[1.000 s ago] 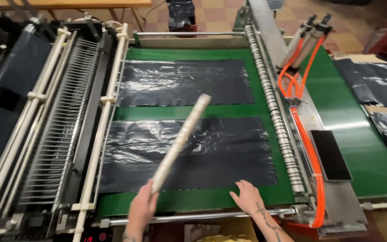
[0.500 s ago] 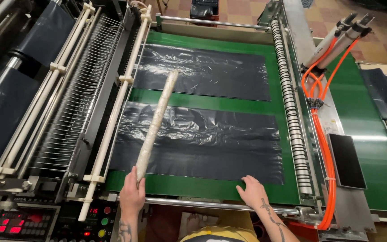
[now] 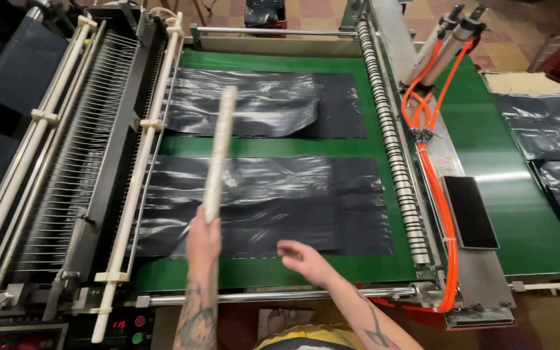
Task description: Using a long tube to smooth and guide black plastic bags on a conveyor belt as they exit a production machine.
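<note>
Far left: white rails [image 3: 139, 139] edge the green belt [image 3: 273, 146]. Your left hand [image 3: 203, 237] is fisted around the bottom end of a pale cardboard tube [image 3: 218, 152], which tilts up and away over the near black plastic sheet [image 3: 280, 204]. Your right hand [image 3: 301, 258] hovers above that sheet's near edge, fingers loosely spread, holding nothing. Far right: orange hoses [image 3: 437, 188].

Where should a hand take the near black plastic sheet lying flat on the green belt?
Probably at the near edge of the near black plastic sheet, coming from the person's side. It lies flat and thin, so only an edge can be pinched. The right hand hovers open there; the left hand holds the pale cardboard tube.
</note>
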